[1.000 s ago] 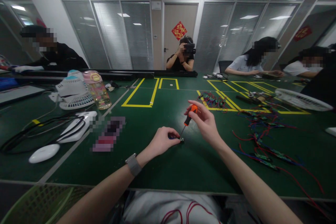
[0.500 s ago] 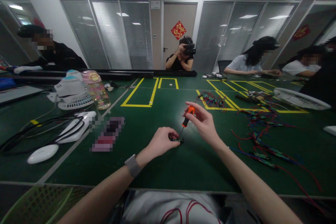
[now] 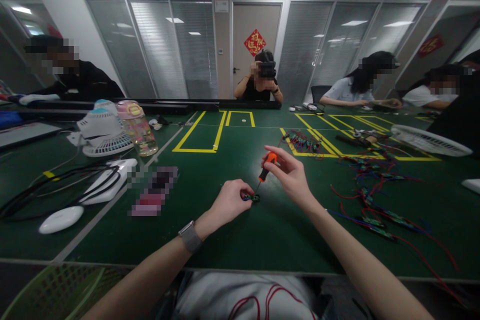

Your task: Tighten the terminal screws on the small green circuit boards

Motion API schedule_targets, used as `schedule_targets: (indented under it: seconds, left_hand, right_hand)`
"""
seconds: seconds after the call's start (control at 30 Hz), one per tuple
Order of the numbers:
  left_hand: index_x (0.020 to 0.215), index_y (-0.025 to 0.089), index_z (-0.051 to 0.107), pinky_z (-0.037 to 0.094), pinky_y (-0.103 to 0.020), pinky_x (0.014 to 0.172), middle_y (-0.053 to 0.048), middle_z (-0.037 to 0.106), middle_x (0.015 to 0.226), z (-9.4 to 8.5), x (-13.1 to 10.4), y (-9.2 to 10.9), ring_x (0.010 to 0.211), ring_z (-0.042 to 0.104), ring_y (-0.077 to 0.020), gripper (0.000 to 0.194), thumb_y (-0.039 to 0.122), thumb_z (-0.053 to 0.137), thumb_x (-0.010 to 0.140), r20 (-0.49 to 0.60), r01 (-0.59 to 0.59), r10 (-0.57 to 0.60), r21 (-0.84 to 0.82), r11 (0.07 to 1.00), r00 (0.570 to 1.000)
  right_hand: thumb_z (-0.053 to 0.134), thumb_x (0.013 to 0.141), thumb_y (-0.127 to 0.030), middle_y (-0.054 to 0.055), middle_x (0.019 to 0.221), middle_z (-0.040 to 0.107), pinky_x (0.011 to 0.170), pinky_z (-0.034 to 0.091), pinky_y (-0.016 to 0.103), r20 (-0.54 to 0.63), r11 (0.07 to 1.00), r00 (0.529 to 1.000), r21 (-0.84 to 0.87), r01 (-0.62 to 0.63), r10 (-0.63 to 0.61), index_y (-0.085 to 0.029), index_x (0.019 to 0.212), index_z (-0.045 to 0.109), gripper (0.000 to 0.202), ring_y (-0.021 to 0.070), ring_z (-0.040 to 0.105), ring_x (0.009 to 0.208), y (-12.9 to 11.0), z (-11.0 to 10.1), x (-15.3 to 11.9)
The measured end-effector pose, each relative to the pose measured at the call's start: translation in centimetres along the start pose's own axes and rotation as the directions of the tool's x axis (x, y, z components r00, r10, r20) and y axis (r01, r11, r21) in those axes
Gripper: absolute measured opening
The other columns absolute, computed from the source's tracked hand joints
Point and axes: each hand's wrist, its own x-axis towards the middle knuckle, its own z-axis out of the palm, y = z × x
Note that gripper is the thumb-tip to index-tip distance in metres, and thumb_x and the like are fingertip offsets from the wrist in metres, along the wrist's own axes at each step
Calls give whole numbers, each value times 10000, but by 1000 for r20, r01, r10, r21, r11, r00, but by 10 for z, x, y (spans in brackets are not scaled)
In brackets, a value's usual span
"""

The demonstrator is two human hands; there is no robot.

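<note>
Room and table: a wall of glass panels with metal frames and slatted blinds, and a flat wooden door (image 3: 240, 35) with a red diamond-shaped sign (image 3: 255, 42); in front is a wide green table (image 3: 225, 245), smooth and a little shiny.
Small circuit board: the small circuit board (image 3: 256, 198), green and black, is at the middle of the near table part, low at the surface.
Left hand: at 9 o'clock of the board, the left hand (image 3: 230, 201) has thumb and bent forefinger pinching its edge; a grey watch (image 3: 191, 236) is on the wrist.
Screwdriver: at 1 o'clock, the screwdriver (image 3: 264, 174) is tilted, with rounded orange-black handle and thin metal shaft; its tip reaches the board, but exact contact I cannot tell.
Right hand: at 2 o'clock, the right hand (image 3: 289, 172) has its fingers closed around the handle.
Wired boards: at 3 o'clock, wired boards (image 3: 377, 225) with thin, curly red and blue wires; between 1 and 2 o'clock, a tangled bundle (image 3: 303, 143) near yellow tape (image 3: 326, 146).
Left side: toward 10 o'clock, a clear bottle (image 3: 139, 132) with pink lid beside white ribbed fans (image 3: 105, 132); at 8 o'clock, a green lattice basket (image 3: 52, 292).
Far side: at 12 o'clock, a person (image 3: 258, 85) in black.
</note>
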Motion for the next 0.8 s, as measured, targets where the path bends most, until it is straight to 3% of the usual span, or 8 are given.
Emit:
schedule_targets:
  seconds: [0.2, 0.5, 0.8]
  left_hand:
    - [849, 152, 732, 470, -223, 643, -35, 680, 814, -1, 0, 2, 696, 606, -141, 252, 73, 604, 647, -5, -22, 22, 0, 1000, 1000]
    - [855, 160, 735, 468, -228, 648, -37, 699, 827, -3, 1, 2, 724, 618, -158, 220, 114, 618, 673, 4, -14, 14, 57, 998, 1000]
    - [877, 176, 750, 469, -243, 708, -40, 704, 869, -4, 1, 0, 789, 629, -172, 242, 121, 610, 688, 21, -37, 36, 81, 996, 999]
  right_hand:
    - [668, 808, -245, 18, 956, 636, 832, 555, 340, 1, 1000, 1000, 9, -6, 6, -305, 1121, 666, 319, 155, 637, 861, 1, 1, -1]
    - [665, 801, -234, 14, 955, 644, 837, 555, 362, -102, 1000, 995, -31, -4, 1, -304, 1104, 670, 311, 160, 645, 845, 0, -2, 1]
    - [665, 800, -231, 7, 949, 646, 851, 546, 356, -93, 999, 996, -33, 2, -5, -304, 1094, 674, 303, 155, 639, 852, 0, -1, 1]
